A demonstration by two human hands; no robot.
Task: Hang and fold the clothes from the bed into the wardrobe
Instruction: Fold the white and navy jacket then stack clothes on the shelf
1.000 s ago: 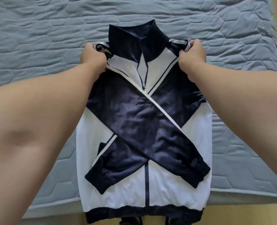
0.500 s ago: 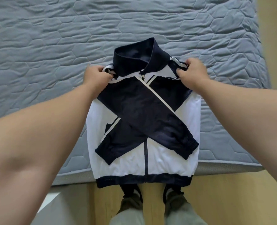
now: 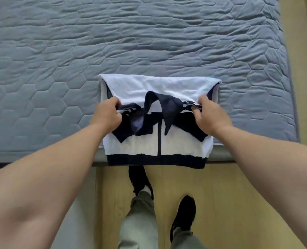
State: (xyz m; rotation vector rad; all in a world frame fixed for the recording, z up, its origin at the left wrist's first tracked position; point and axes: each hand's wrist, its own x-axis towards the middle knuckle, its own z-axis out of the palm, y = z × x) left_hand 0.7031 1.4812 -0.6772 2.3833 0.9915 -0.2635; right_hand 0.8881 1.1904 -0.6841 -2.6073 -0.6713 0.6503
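My left hand point(image 3: 107, 115) and right hand point(image 3: 210, 117) each pinch a striped shoulder edge of the navy-and-white zip-up track jacket point(image 3: 136, 146), fingers curled tight round the cloth. Half a second ago it lay full length, collar at the far end, sleeves crossed on top. Now the top half is doubled over toward me: white back facing up at frame centre, navy collar flopped over the zip, sleeves mostly covered. The jacket sits at the near edge of the grey hexagon-quilted mattress point(image 3: 149, 42), its navy hem hanging just over that edge. Lower frame: light wooden floor point(image 3: 230, 194), my black shoes point(image 3: 184, 212), grey-green trouser legs point(image 3: 140, 221).
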